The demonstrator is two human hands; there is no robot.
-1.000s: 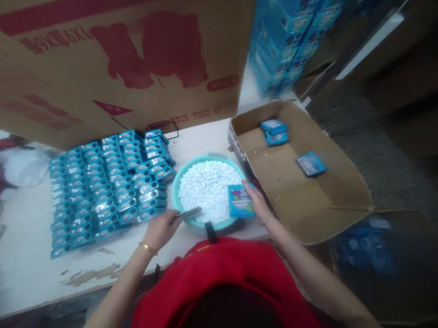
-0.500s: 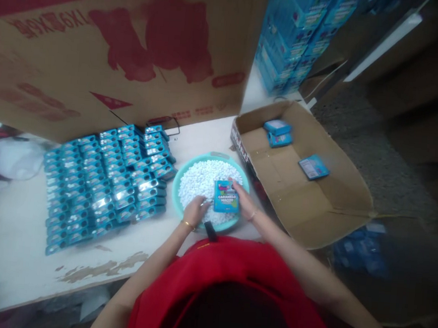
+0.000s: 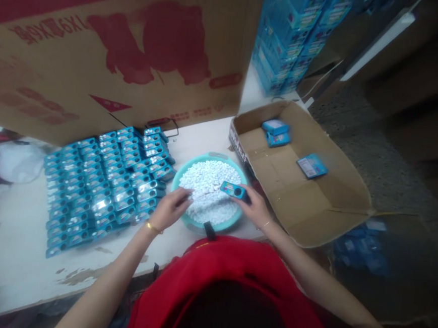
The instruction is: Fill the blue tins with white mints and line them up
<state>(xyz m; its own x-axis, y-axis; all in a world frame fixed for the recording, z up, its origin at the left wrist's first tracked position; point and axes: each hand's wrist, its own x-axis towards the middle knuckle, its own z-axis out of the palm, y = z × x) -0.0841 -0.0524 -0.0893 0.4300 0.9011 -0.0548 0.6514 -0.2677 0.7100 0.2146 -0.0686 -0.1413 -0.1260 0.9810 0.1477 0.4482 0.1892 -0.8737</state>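
Note:
My right hand point(image 3: 255, 207) grips a small blue candy box point(image 3: 232, 190) above the right part of a turquoise basin point(image 3: 178, 173). The box is tilted so that a narrow side with a dark round spot faces me. Small white candies point(image 3: 210, 178) fill the basin. My left hand point(image 3: 172, 207), with a gold bracelet at the wrist, is over the basin's left rim. Its fingers are bent and pressed together; what they hold, if anything, is hidden. Left of it, several rows of similar blue boxes point(image 3: 103, 190) stand packed close together on the white table point(image 3: 16, 279).
An open cardboard box point(image 3: 278, 184) sits right of the basin, with 3 blue boxes point(image 3: 312, 166) inside. Behind the rows rises a large printed carton point(image 3: 117, 50). Stacked blue packs point(image 3: 285, 43) stand at the back right. A white plastic bag point(image 3: 16, 160) lies far left.
My left hand has moved left, out of the candies to the basin's rim. My right hand has turned the candy box from its printed front to a narrow side.

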